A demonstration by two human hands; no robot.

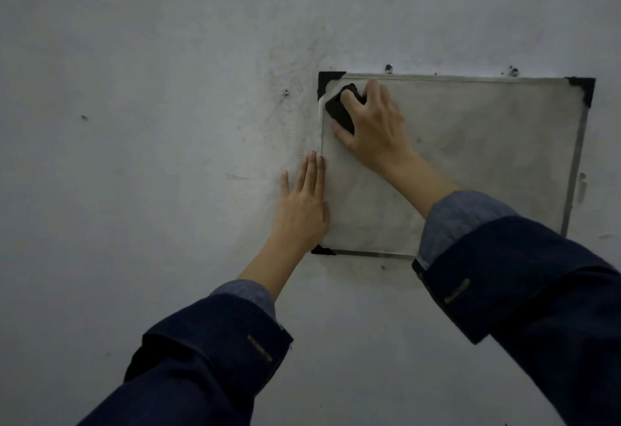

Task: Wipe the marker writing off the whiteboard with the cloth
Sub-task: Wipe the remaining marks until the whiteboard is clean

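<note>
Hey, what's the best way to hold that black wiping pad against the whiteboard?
Grip the black pad across its short sides, coming from the front with the palm over its back, as the right hand does now. It lies flat on the whiteboard, so only its edges and back are reachable.

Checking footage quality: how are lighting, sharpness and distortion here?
Head view: dim, flat light, no glare; wide-angle bend bows the whiteboard frame; slight motion blur on the right hand gripping the black cloth; left hand sharp.

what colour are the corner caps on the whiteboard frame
Black, clearest on the top-left corner cap of the whiteboard in the head view.
</note>
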